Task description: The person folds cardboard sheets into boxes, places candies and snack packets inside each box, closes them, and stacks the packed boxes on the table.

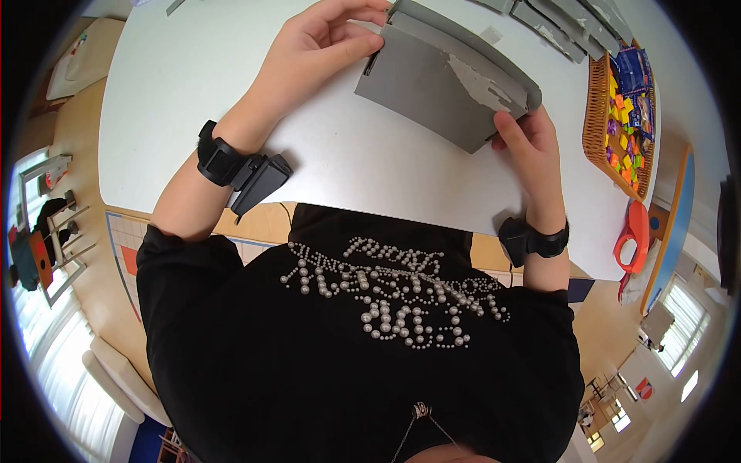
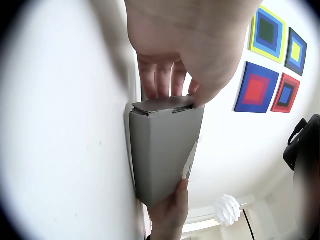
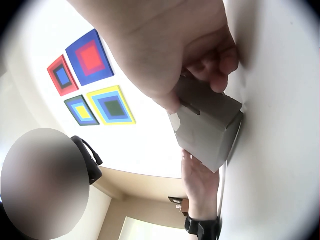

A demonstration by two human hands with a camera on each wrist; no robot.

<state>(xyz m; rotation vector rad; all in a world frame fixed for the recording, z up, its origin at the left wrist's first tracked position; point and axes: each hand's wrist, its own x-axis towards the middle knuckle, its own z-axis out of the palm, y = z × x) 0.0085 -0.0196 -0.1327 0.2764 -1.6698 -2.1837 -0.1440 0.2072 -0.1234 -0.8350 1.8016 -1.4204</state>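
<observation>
A grey cardboard box (image 1: 432, 81) is held between both hands over the white table, with a torn pale patch on its face. My left hand (image 1: 320, 50) grips its left end, thumb on the near edge and fingers on the far side; the left wrist view shows the box (image 2: 167, 150) from that end, close against the tabletop. The right hand (image 1: 532, 154) pinches the opposite end with the thumb in front. In the right wrist view, curled fingers of the right hand (image 3: 200, 60) lie at the box's end (image 3: 210, 105), beside a slot.
More grey cardboard pieces (image 1: 559, 27) lie at the far right of the white table (image 1: 185, 92). A wicker basket (image 1: 596, 116) of colourful wrapped packets stands near the right edge. Below it, a red-handled tool (image 1: 633, 239) sits at the table's edge.
</observation>
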